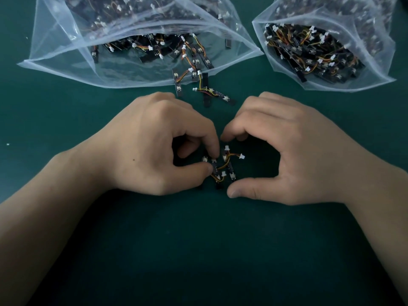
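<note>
Surface: dark green table (198, 250), seen from above, with both forearms reaching in from the near edge.
Thing in hand: a cluster of wired boards (220, 167) lies on the table between the two hands. It is made of small black strips joined by orange and yellow leads with white plugs.
Left grip: the left hand (154, 146) pinches one strip of the cluster between thumb and forefinger, the other fingers curled under.
Right grip: the right hand (287, 151) holds nothing that shows. Its thumb and forefinger spread in a wide arc round the cluster's right side, thumb tip on the table. The forefinger tip is just beside a white plug; I cannot tell whether it touches.
Further out: loose boards (198, 85) trail from the mouth of the left bag (66, 62) onto the table, just beyond the knuckles.
Bags: the left bag lies open and partly filled. The right bag (379, 62), well apart from it, looks more tightly packed with the same parts.
Progress: probably early. A few pieces are out and one tangle is being worked, but most of the stock is not yet out of the bags.
</note>
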Demonstrator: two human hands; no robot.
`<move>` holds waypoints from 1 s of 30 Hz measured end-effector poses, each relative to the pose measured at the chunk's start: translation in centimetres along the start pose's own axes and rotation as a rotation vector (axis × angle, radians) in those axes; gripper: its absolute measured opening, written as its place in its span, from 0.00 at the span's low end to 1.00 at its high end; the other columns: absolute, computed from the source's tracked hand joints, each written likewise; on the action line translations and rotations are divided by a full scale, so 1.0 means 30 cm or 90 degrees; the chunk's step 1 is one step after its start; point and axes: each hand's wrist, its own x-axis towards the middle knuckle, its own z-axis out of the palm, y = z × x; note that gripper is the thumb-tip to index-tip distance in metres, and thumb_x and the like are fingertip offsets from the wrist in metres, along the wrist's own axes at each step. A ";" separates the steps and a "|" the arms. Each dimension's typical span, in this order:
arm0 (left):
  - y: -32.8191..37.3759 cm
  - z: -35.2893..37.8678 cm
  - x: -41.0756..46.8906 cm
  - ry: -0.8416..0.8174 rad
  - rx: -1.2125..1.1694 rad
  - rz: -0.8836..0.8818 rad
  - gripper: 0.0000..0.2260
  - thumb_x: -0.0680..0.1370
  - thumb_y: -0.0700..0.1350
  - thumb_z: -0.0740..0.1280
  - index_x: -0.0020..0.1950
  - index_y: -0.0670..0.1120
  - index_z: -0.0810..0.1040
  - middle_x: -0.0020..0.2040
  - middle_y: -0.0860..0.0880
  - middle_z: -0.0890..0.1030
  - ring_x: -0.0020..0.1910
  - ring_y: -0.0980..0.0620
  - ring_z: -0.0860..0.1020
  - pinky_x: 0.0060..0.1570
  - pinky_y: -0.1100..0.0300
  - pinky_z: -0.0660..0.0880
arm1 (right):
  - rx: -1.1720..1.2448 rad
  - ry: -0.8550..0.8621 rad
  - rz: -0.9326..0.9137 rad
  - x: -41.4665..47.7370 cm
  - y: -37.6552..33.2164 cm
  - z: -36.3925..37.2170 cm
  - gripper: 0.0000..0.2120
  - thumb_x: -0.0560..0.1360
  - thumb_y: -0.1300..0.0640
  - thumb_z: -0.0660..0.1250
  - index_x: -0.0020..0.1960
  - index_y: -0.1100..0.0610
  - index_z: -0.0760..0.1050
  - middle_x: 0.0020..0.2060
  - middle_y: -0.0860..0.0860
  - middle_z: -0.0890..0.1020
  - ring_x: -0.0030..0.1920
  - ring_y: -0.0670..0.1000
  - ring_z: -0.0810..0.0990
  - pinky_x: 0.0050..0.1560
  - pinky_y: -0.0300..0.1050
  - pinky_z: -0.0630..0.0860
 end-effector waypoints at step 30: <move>0.005 -0.005 0.000 -0.009 0.037 0.004 0.07 0.67 0.49 0.71 0.44 0.55 0.83 0.30 0.54 0.75 0.36 0.54 0.75 0.45 0.52 0.74 | 0.039 -0.031 0.000 -0.006 0.022 -0.002 0.26 0.70 0.35 0.77 0.62 0.47 0.83 0.51 0.47 0.75 0.50 0.50 0.72 0.57 0.44 0.69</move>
